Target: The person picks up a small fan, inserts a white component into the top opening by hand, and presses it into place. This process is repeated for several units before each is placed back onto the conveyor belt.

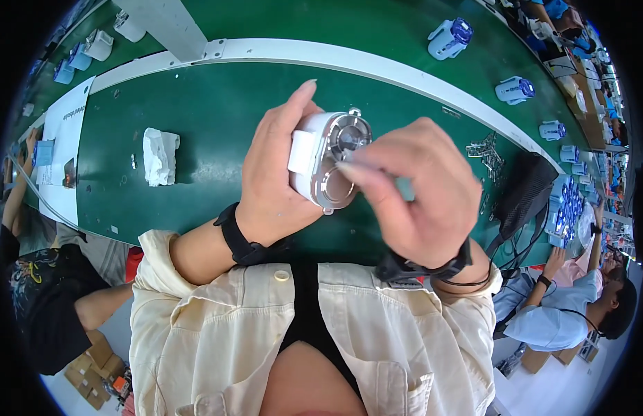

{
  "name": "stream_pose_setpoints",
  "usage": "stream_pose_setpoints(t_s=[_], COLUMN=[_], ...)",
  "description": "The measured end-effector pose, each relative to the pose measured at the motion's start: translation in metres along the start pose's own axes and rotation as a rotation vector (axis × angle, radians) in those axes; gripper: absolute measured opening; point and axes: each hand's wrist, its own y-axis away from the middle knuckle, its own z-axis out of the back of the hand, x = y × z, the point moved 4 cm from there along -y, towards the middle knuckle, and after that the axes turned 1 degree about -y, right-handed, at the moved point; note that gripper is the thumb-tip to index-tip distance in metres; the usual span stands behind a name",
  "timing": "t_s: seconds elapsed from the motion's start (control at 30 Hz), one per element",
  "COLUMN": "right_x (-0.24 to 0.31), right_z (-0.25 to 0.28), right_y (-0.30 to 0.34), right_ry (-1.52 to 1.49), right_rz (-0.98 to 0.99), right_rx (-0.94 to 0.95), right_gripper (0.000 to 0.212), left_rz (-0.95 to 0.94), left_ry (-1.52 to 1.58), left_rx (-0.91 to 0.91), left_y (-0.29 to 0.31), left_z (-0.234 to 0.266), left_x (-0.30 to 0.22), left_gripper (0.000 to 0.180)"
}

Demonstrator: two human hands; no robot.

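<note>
My left hand [274, 156] is wrapped round a white jug-like container [305, 159], tilted so its top faces right. That top carries a round, clear lid part [350, 133] with metal-looking rims, and a small metal tab sticks out at each end. Thumb and fingers of my right hand [425, 187] are pinched together against the middle of the top; whatever sits between the fingertips is hidden. A crumpled white wrapper [160, 157] lies on the green table to the left, with a small shiny piece [134, 161] beside it.
A pile of metal clips [486, 154] and a black mesh bag [524, 191] lie on the right. Beyond a white rail [293, 48] stand several blue-lidded jugs [451, 38]. Co-workers sit on both sides, one in light blue [553, 312]. White paper [61, 145] covers the left end.
</note>
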Motion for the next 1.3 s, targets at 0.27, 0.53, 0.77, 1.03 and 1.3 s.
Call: stream_pose_setpoints(t_s=[0.27, 0.53, 0.77, 1.03, 1.3], right_x=[-0.025, -0.022, -0.027, -0.012, -0.008], right_z=[0.002, 0.002, 0.004, -0.014, -0.006], right_y=[-0.001, -0.003, -0.010, -0.001, -0.004], right_ry=[-0.509, -0.370, -0.372, 0.193, 0.148], right_rz=[-0.542, -0.505, -0.379, 0.092, 0.056], right_rx=[0.054, 0.068, 0.166, -0.047, 0.060], right_gripper=[0.009, 0.006, 0.007, 0.022, 0.025], left_rz=[0.039, 0.068, 0.050, 0.076, 0.019], left_ry=[0.082, 0.077, 0.078, -0.002, -0.096], left_rx=[0.087, 0.119, 0.123, 0.043, -0.017], left_y=[0.001, 0.000, 0.003, 0.001, 0.001], left_z=[-0.002, -0.001, -0.002, -0.001, 0.000], left_x=[0.000, 0.002, 0.005, 0.005, 0.005], left_gripper=[0.101, 0.103, 0.103, 0.097, 0.092])
